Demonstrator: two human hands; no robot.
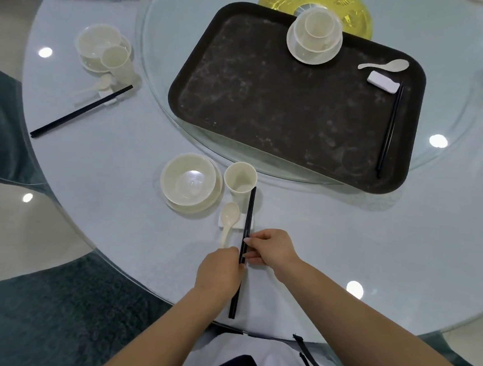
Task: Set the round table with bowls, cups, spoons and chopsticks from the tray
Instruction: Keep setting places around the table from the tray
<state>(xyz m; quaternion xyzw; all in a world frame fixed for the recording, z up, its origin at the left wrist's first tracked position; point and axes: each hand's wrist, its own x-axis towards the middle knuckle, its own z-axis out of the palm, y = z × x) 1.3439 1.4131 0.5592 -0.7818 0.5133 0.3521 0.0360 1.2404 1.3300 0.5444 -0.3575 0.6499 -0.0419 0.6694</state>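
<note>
Low in the frame's centre, both hands pinch one pair of black chopsticks (pixel 244 241): the left hand (pixel 220 273) from the left, the right hand (pixel 269 251) from the right. The pair lies on the counter (pixel 346 235), crossing a white rest (pixel 238 222) beside one spoon (pixel 228 219), one cup (pixel 240 178) and one bowl (pixel 188 179). The dark tray (pixel 271 98), upper centre, carries one stacked bowl-and-cup set (pixel 314 34), one spoon (pixel 386 64), one rest (pixel 382 82) and one chopstick pair (pixel 388 131).
</note>
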